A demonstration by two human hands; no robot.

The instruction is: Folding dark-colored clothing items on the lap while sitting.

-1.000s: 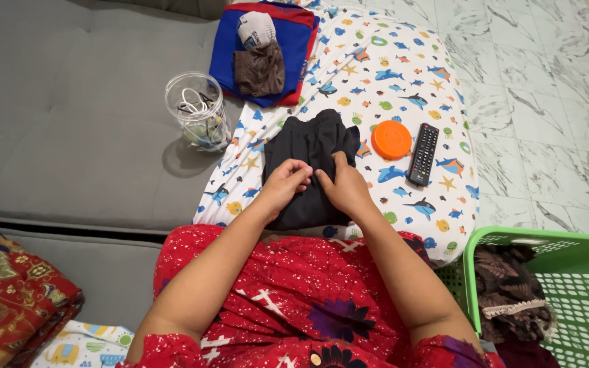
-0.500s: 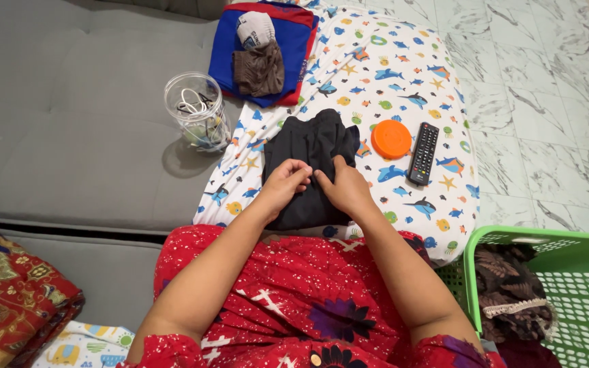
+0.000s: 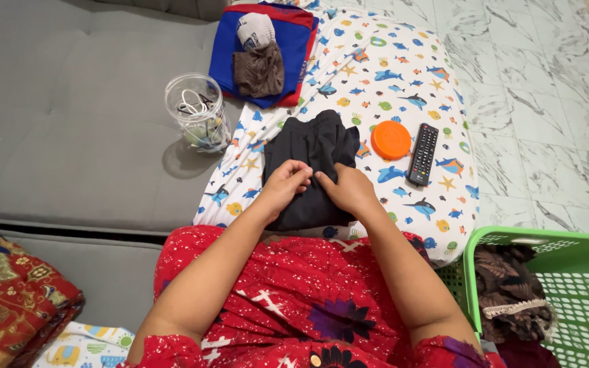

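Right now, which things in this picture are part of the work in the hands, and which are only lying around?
In hand:
- black garment, lying on the fish-print cover
- left hand and right hand, both pressing on it

Lying about:
- orange lid
- remote control
- clear jar
- folded blue cloth
- green basket with clothes

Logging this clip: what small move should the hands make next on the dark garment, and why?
Probably fold it over away from the body: both the left hand and right hand pinch the middle of the dark garment, whose far end lies bunched.
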